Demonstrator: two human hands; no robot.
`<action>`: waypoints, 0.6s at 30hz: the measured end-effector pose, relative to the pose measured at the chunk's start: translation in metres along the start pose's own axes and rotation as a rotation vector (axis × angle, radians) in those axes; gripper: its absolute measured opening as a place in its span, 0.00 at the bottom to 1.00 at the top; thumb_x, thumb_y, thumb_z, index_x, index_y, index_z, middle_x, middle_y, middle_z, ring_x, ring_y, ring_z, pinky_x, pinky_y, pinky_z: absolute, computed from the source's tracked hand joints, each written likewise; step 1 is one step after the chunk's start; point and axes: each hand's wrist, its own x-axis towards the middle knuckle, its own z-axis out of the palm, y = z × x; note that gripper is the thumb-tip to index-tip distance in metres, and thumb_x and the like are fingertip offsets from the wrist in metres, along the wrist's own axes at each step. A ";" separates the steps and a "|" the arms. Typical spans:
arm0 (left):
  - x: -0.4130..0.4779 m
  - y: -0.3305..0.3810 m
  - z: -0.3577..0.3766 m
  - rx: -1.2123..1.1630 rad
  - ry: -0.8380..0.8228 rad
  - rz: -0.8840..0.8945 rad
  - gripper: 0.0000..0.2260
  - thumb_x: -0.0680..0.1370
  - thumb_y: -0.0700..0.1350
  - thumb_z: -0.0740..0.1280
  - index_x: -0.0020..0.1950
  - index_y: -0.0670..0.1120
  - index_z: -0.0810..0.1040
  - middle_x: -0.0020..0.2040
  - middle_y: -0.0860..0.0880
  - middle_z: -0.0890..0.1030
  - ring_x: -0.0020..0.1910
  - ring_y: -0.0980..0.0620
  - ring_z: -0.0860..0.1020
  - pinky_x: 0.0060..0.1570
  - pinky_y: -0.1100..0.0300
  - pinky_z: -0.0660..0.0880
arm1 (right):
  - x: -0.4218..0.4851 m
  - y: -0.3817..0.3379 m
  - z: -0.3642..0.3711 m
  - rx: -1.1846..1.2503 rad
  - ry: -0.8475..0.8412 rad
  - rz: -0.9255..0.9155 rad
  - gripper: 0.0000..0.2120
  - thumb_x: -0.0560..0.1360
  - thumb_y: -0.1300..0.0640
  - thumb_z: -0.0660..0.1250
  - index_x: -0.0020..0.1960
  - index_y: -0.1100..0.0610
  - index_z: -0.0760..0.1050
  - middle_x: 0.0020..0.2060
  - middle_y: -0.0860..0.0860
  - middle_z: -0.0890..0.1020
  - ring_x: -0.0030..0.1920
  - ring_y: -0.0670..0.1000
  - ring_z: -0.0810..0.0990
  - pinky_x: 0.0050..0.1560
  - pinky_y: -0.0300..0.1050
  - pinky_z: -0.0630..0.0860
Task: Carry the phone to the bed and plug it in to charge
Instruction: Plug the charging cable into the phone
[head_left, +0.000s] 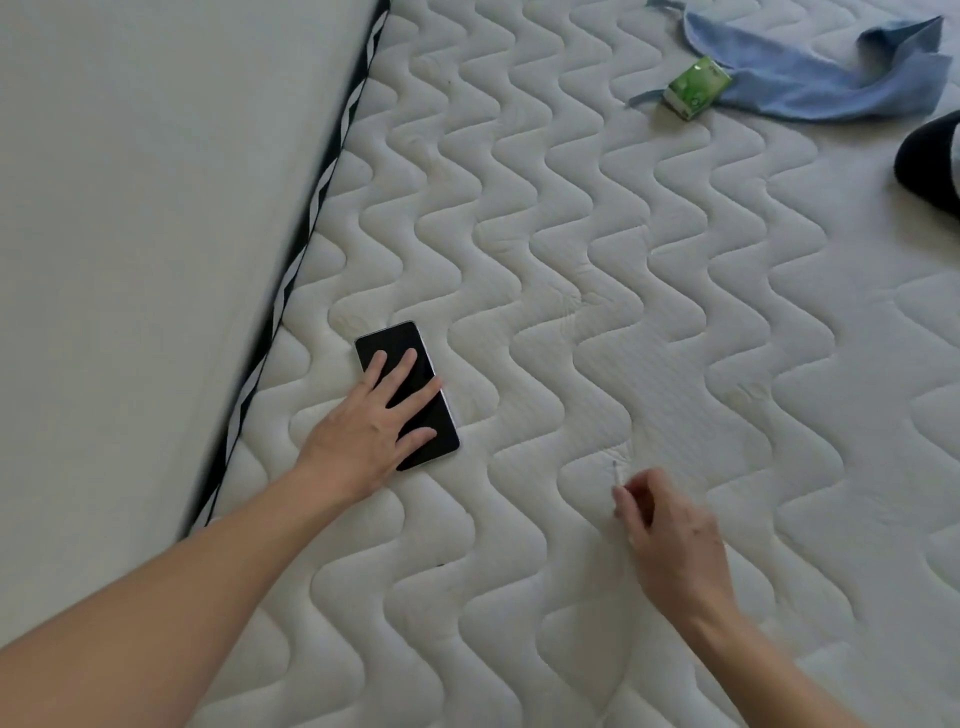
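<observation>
The black rectangular smartphone (407, 395) lies flat, screen up, on the white wave-quilted mattress of the bed (597, 291), near the mattress's left edge. That edge carries a black-and-white striped trim band (306, 244), which runs diagonally from the far centre to the near left. Left of the band is a plain white surface (130, 208).

Left hand (371, 423): palm down, fingers spread and extended, lying on the near half of the phone screen. The grip is flat and unclosed; the fingers rest on the phone without curling around it.

Right hand (670, 530): positioned right of the phone and well apart from it, just above the mattress. The grip is closed in a pinch: thumb and fingertips hold a thin, pale connector tip (616, 472), which projects toward the far side. The item is small and blurred; any attached cable cannot be made out.

Far right of the mattress: a crumpled light-blue cloth (831, 78), with a small green packet (696, 88) touching its left edge. A dark rounded object (930, 166) is cut off by the right edge of the view.
</observation>
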 end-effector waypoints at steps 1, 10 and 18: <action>0.002 0.003 0.000 0.015 0.007 0.009 0.28 0.82 0.58 0.57 0.80 0.58 0.50 0.83 0.49 0.46 0.82 0.43 0.44 0.79 0.53 0.49 | -0.002 -0.010 0.006 0.024 -0.036 -0.041 0.08 0.77 0.54 0.69 0.41 0.52 0.74 0.32 0.48 0.81 0.34 0.52 0.79 0.35 0.52 0.76; 0.032 0.013 -0.007 0.006 -0.002 0.003 0.28 0.81 0.62 0.56 0.79 0.62 0.53 0.83 0.52 0.49 0.81 0.45 0.48 0.76 0.50 0.61 | -0.011 -0.050 0.050 -0.286 -0.145 -0.242 0.12 0.80 0.48 0.62 0.42 0.53 0.76 0.33 0.49 0.79 0.37 0.54 0.75 0.41 0.51 0.70; 0.037 0.002 -0.012 0.111 -0.036 0.082 0.29 0.79 0.65 0.55 0.79 0.64 0.51 0.83 0.44 0.46 0.81 0.38 0.46 0.79 0.47 0.52 | -0.004 -0.072 0.059 -0.273 -0.234 -0.274 0.14 0.82 0.48 0.58 0.44 0.55 0.73 0.39 0.49 0.76 0.38 0.54 0.75 0.38 0.52 0.75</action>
